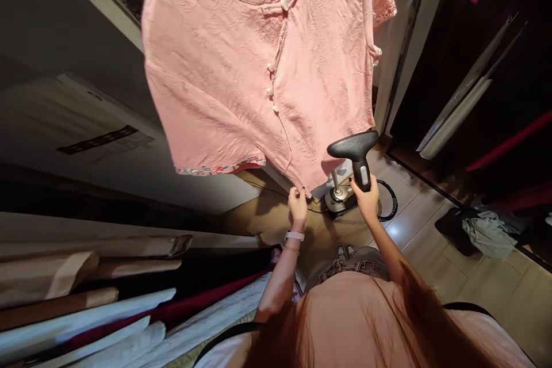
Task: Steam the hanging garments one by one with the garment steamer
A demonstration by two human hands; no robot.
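Observation:
A pink textured blouse [254, 63] with knotted frog buttons and a floral-trimmed hem hangs in front of me. My left hand [297, 204] pinches its lower hem between the fingers, and a pale watch band circles that wrist. My right hand [364, 198] grips the handle of a black handheld garment steamer [359, 155], whose head sits just below the blouse's lower edge. Behind my hands, a steamer base unit [338, 200] stands on the floor, with a black coiled hose [390, 201] curving beside it.
Rolled or hanging fabrics [95, 282] in white, beige and dark red fill the lower left. A dark wardrobe with hanging garments [474, 69] stands at the upper right. A heap of grey clothing [487, 234] lies on the tiled floor [435, 241].

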